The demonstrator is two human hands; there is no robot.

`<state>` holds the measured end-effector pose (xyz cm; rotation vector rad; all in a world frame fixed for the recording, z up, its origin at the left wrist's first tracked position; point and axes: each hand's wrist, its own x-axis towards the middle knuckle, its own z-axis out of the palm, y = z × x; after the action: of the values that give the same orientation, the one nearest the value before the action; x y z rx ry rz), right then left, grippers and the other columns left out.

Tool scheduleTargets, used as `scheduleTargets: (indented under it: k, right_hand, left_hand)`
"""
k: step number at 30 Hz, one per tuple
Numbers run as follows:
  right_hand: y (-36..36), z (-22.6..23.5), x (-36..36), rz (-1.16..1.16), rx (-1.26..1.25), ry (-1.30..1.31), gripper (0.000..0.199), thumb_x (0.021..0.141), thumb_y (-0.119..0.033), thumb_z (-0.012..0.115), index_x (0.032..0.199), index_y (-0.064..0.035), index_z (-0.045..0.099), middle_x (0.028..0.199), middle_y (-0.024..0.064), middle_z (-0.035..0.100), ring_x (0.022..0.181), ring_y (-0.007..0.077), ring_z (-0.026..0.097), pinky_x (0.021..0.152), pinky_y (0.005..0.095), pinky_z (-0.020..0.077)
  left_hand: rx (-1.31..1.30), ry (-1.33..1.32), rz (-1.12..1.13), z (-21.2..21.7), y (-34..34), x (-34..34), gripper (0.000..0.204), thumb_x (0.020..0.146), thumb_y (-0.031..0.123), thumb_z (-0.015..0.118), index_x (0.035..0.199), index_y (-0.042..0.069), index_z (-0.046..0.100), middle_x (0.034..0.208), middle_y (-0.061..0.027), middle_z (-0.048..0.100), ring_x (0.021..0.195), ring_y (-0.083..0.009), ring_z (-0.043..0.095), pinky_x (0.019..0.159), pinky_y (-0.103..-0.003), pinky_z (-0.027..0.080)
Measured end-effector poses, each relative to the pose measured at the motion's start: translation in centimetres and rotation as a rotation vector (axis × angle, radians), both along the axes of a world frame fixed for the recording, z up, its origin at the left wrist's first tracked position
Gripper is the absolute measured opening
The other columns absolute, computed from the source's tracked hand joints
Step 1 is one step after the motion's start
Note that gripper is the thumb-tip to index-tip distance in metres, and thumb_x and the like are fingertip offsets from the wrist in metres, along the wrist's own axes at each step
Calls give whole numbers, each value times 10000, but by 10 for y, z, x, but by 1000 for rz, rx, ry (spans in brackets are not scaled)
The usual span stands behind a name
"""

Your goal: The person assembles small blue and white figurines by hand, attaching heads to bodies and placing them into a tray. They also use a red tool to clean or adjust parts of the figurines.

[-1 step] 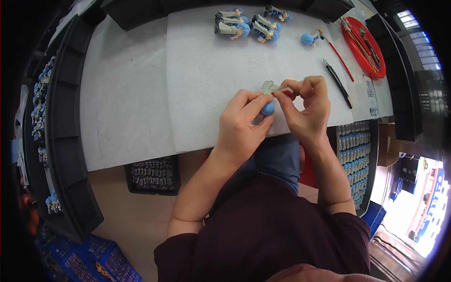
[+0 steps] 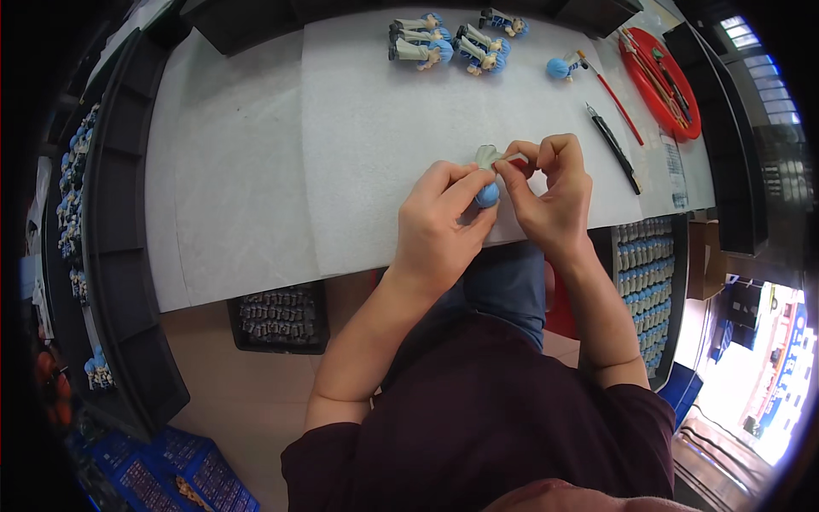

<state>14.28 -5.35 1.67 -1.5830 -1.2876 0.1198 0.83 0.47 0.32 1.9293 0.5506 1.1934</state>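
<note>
My left hand (image 2: 439,226) is closed round a small figurine (image 2: 487,195) with blue hair and pale grey-green lower parts, held above the near part of the white sheet. Its head points toward me and its lower end away. Thumb and fingertips of my right hand (image 2: 554,200) are pinched together right beside the figurine's pale part. Something red and a thin pale edge show among those fingers, but their kind is unclear. Part of the figurine is hidden behind my left fingers.
Several similar figurines (image 2: 420,51) lie at the far side of the sheet (image 2: 367,136); one figurine (image 2: 560,68) lies apart. Right of it are a red-handled brush (image 2: 614,98), a black pen (image 2: 612,148) and a red tray (image 2: 636,64) of tools. A black rack (image 2: 128,213) stands left.
My right hand has shifted very slightly away from me and to the left. My left hand keeps its hold on the figurine.
</note>
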Motion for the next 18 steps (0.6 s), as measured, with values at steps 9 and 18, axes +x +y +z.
scheduleTargets:
  k: [9,18]
  right_hand:
    - [-2,2,45,-156,-82,19,270,730,26,675,864,-26,446,753,84,624,619,108,538,580,229,442]
    - [-16,21,30,-33,-59,95,363,761,-99,713,1074,0,558,978,81,604,696,62,501,521,211,393]
  left_hand:
    - [-50,39,3,0,-3,-2,284,664,-26,726,938,11,662,898,-109,620,806,-209,640,696,-283,526]
    - [-101,-42,-69,4,-2,-6,299,693,-113,664,957,25,667,1008,-120,619,876,-200,628,754,-270,514]
